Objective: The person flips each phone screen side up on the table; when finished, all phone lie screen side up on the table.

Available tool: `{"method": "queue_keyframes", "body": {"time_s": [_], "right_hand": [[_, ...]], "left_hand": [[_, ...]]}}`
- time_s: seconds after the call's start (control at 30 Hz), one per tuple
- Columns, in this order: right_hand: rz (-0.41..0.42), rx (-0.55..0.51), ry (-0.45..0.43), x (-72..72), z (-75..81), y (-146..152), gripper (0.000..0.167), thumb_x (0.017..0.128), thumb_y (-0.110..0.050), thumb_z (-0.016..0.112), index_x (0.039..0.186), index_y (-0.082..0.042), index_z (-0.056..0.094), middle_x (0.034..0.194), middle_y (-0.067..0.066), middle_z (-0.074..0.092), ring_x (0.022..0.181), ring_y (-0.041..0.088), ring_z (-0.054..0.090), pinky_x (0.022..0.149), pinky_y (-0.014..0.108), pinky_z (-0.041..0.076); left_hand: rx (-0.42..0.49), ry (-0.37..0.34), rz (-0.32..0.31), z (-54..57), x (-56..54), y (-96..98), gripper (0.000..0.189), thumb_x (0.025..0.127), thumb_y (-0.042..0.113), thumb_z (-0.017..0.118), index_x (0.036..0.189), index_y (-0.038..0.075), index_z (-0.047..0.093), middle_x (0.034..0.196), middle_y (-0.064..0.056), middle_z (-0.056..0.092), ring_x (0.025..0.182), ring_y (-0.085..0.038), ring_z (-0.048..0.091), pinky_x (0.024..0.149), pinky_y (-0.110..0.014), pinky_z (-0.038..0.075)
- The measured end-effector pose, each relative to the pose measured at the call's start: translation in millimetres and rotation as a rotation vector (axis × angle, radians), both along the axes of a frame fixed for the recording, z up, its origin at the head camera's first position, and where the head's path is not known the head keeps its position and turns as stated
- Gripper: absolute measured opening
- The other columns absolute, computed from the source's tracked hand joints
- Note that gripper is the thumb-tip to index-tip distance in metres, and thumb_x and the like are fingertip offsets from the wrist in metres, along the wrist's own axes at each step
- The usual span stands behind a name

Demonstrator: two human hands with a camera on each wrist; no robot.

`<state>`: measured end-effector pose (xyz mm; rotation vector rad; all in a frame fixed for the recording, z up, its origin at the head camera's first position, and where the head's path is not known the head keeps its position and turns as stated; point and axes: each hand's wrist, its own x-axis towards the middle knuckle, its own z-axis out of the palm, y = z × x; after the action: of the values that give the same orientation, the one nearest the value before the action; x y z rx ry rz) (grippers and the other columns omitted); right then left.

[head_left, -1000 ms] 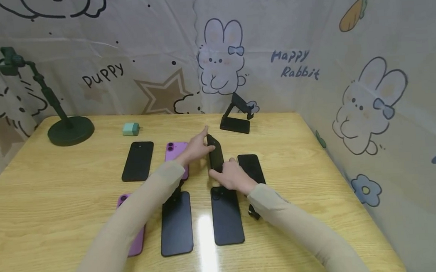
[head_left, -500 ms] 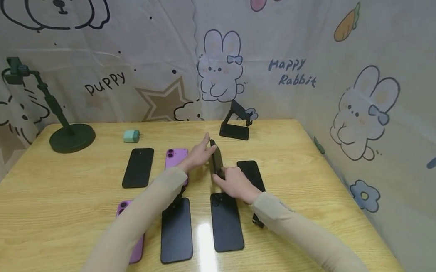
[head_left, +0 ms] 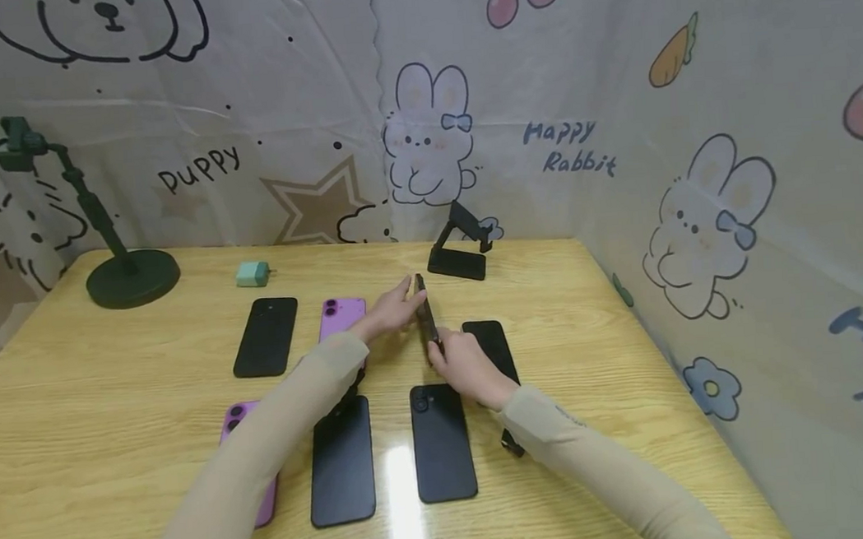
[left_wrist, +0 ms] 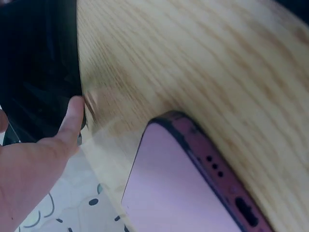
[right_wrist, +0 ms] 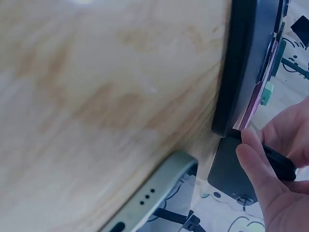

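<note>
A black smartphone point(head_left: 424, 307) stands steeply tilted on its long edge near the middle of the wooden table. My left hand point(head_left: 388, 312) holds its far end, the thumb on the side facing me. At the near end my right hand point(head_left: 470, 366) pinches the phone between thumb and fingers. From the left wrist, a digit of the left hand point(left_wrist: 34, 169) touches the edge of the dark phone point(left_wrist: 43, 72). In the right wrist view the right hand point(right_wrist: 285, 179) grips the phone's point(right_wrist: 231, 166) short end. My hands hide part of it.
Around it lie purple phones point(head_left: 343, 309) point(head_left: 266, 510), a black phone point(head_left: 265, 337) at left, dark phones point(head_left: 342, 464) point(head_left: 444, 446) in front and another point(head_left: 491, 344) at right. Behind stand a folding stand point(head_left: 456, 261), a mint charger point(head_left: 252, 273) and a green stand point(head_left: 134, 278).
Both hands have turned the black phone up from a leaning position until mostly its thin edge shows. The right hand has shifted slightly right with it. The head view has tilted a little.
</note>
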<state>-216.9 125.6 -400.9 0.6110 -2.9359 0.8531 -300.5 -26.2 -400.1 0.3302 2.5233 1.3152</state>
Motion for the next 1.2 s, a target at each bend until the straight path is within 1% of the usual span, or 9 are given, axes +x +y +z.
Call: {"method": "queue_keyframes", "body": {"time_s": [0.1, 0.13, 0.33, 0.43, 0.57, 0.63, 0.83, 1.07, 1.2], "right_hand": [[-0.006, 0.018, 0.04, 0.9, 0.1, -0.2, 0.014, 0.099, -0.009, 0.048, 0.091, 0.0, 0.056, 0.061, 0.001, 0.051, 0.045, 0.007, 0.042, 0.039, 0.017, 0.031], [-0.008, 0.019, 0.044, 1.5, 0.5, -0.1, 0.013, 0.098, -0.008, 0.049, 0.095, 0.003, 0.056, 0.061, 0.001, 0.051, 0.046, 0.007, 0.042, 0.04, 0.017, 0.032], [-0.029, -0.025, -0.013, 6.0, 3.8, 1.2, 0.02, 0.098, -0.006, 0.047, 0.111, 0.009, 0.049, 0.067, 0.006, 0.057, 0.049, 0.01, 0.05, 0.042, 0.02, 0.036], [-0.054, -0.081, -0.09, 7.4, 4.2, 2.0, 0.021, 0.099, -0.006, 0.046, 0.113, 0.01, 0.047, 0.075, 0.011, 0.065, 0.057, 0.015, 0.062, 0.044, 0.021, 0.04], [-0.075, -0.133, -0.172, 8.1, 2.4, 2.8, 0.019, 0.1, -0.007, 0.043, 0.113, 0.008, 0.046, 0.081, 0.014, 0.069, 0.072, 0.021, 0.069, 0.047, 0.024, 0.044], [-0.079, -0.14, -0.186, 8.0, 0.9, 2.9, 0.02, 0.101, -0.007, 0.042, 0.113, 0.007, 0.045, 0.082, 0.013, 0.069, 0.073, 0.021, 0.07, 0.048, 0.025, 0.045], [-0.065, -0.126, -0.161, 8.7, 0.0, 2.6, 0.016, 0.101, -0.007, 0.043, 0.112, 0.004, 0.045, 0.083, 0.011, 0.069, 0.073, 0.019, 0.069, 0.048, 0.023, 0.043], [-0.049, -0.134, -0.129, 10.0, 3.0, 3.6, 0.016, 0.1, -0.007, 0.046, 0.111, 0.005, 0.048, 0.084, 0.011, 0.07, 0.074, 0.02, 0.07, 0.046, 0.023, 0.039], [-0.057, -0.141, -0.131, 10.0, 3.2, 4.0, 0.017, 0.1, -0.007, 0.046, 0.112, 0.006, 0.048, 0.085, 0.013, 0.07, 0.076, 0.022, 0.07, 0.047, 0.023, 0.04]], "left_hand": [[-0.005, -0.031, 0.009, -0.9, -1.1, -0.7, 0.068, 0.104, 0.04, 0.034, 0.153, 0.001, 0.009, 0.136, -0.028, 0.049, 0.102, -0.031, 0.063, 0.106, -0.041, 0.04], [0.002, -0.041, 0.01, -1.6, -1.8, -1.2, 0.068, 0.104, 0.04, 0.034, 0.153, 0.0, 0.009, 0.142, -0.028, 0.043, 0.105, -0.03, 0.063, 0.107, -0.041, 0.039], [0.02, -0.103, 0.005, -4.0, -1.7, -4.0, 0.075, 0.102, 0.047, 0.036, 0.152, -0.001, 0.009, 0.126, -0.028, 0.054, 0.089, -0.027, 0.064, 0.084, -0.034, 0.052], [-0.015, -0.098, -0.008, -4.8, -0.7, -5.1, 0.077, 0.101, 0.049, 0.036, 0.152, -0.003, 0.01, 0.133, -0.03, 0.05, 0.104, -0.032, 0.061, 0.091, -0.038, 0.05], [-0.072, -0.049, -0.047, -4.8, -1.1, -3.1, 0.075, 0.101, 0.047, 0.035, 0.152, -0.003, 0.011, 0.15, -0.029, 0.031, 0.134, -0.039, 0.04, 0.109, -0.047, 0.035], [-0.079, -0.048, -0.065, -4.9, -1.9, -1.8, 0.075, 0.101, 0.048, 0.034, 0.153, 0.0, 0.008, 0.152, -0.027, 0.027, 0.14, -0.039, 0.029, 0.114, -0.048, 0.027], [-0.056, -0.088, -0.081, -2.5, -2.6, -4.0, 0.079, 0.1, 0.05, 0.035, 0.153, 0.003, 0.0, 0.157, -0.023, 0.013, 0.145, -0.038, 0.018, 0.117, -0.049, 0.018], [0.024, -0.172, -0.001, 1.9, -1.5, -9.2, 0.086, 0.096, 0.05, 0.046, 0.154, 0.003, 0.003, 0.157, -0.023, 0.016, 0.145, -0.037, 0.019, 0.117, -0.05, 0.019], [0.036, -0.172, 0.078, -0.6, -3.1, -10.1, 0.09, 0.092, 0.052, 0.054, 0.152, -0.001, 0.012, 0.155, -0.024, 0.022, 0.142, -0.038, 0.026, 0.115, -0.049, 0.024]]}}
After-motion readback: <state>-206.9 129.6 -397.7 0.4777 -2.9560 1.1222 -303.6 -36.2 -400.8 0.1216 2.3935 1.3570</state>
